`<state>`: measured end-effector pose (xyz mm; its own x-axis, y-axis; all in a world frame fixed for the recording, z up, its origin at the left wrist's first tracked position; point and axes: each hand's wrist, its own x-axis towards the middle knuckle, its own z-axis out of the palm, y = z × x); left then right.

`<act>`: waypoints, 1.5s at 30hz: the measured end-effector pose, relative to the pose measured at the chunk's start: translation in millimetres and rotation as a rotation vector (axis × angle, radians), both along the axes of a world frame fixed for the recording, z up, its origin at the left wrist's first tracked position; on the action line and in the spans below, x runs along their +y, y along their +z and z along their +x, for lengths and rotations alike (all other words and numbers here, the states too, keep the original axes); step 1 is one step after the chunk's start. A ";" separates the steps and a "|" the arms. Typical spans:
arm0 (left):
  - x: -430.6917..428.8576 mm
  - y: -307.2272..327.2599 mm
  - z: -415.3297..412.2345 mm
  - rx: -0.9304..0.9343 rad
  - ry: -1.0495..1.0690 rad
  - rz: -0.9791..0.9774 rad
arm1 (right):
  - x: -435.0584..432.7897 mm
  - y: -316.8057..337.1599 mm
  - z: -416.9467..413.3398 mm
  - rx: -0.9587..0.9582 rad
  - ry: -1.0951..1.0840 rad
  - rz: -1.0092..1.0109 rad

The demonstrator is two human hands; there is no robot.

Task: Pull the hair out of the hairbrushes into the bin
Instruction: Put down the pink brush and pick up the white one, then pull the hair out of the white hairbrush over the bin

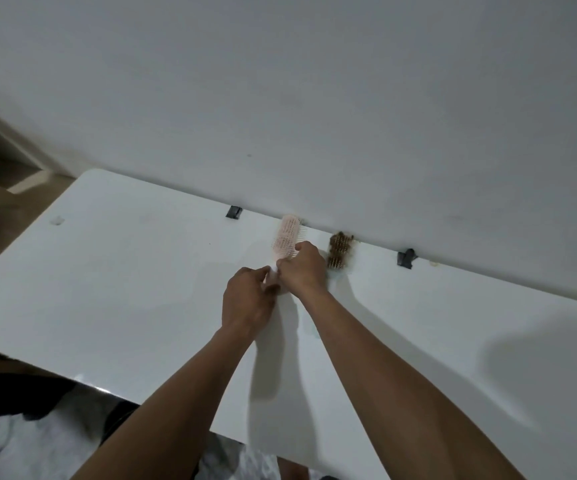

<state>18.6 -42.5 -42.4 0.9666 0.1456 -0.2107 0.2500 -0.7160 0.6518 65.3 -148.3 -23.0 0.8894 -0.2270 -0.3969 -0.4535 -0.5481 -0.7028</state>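
We hold the pink hairbrush [285, 239] at the far edge of the white surface [124, 271]. Our left hand [247, 299] closes its fingers on the handle end and our right hand [302, 268] pinches at the bristles, which look nearly clean. Just beside it the second hairbrush [339, 250] lies matted with brown hair, untouched, so we judge about half remains. No bin is in view.
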 end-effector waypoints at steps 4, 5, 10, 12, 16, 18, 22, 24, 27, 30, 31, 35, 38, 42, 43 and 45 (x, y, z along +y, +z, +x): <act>-3.4 4.8 -6.1 -0.093 0.017 0.093 | -12.9 7.4 -7.7 -0.028 0.014 0.020; -5.8 6.4 -8.1 -0.155 -0.001 0.153 | -18.7 11.3 -9.2 -0.036 0.013 0.033; -36.2 10.4 -24.0 -0.190 -0.155 0.065 | -61.1 17.5 -31.6 -0.065 -0.051 -0.019; -49.4 8.8 -28.6 -0.114 -0.202 0.046 | -73.6 15.3 -39.0 -0.040 -0.083 -0.035; -67.3 2.8 -35.8 0.034 -0.270 0.079 | -79.9 11.1 -46.9 0.034 -0.096 -0.013; -71.1 2.2 -37.5 0.075 -0.266 0.065 | -79.2 8.2 -48.8 0.035 -0.102 0.001; -70.7 3.7 -37.5 0.154 -0.204 -0.005 | -84.2 -0.7 -51.9 0.061 -0.158 0.105; -67.8 4.2 -38.8 0.194 -0.166 -0.085 | -88.8 -3.7 -53.0 0.066 -0.193 0.195; -61.8 7.5 -45.8 0.215 -0.107 -0.261 | -95.8 3.6 -56.7 0.064 -0.235 0.346; -49.7 23.1 -64.2 0.198 -0.049 -0.372 | -94.0 18.7 -67.6 0.059 -0.220 0.514; -43.8 29.4 -70.8 0.193 -0.032 -0.392 | -89.3 25.1 -71.1 0.051 -0.205 0.557; -7.6 52.6 -100.9 0.156 0.033 -0.416 | -54.4 43.1 -89.2 0.043 -0.152 0.660; 28.1 65.2 -128.1 0.139 0.089 -0.364 | -16.8 52.7 -107.2 0.068 -0.095 0.716; 73.9 75.0 -174.4 0.133 0.225 -0.381 | 38.9 65.7 -136.4 0.095 0.048 0.727; 83.2 75.4 -186.4 0.119 0.255 -0.391 | 52.8 66.4 -143.5 0.110 0.086 0.725; 102.5 75.3 -212.8 0.074 0.305 -0.381 | 82.8 65.0 -161.0 0.154 0.171 0.711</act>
<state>-194.3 60.0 32.9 0.8724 0.3189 -0.3704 0.4665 -0.3174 0.8256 -95.7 -65.6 41.9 0.8117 0.2676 -0.5192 -0.5247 -0.0567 -0.8494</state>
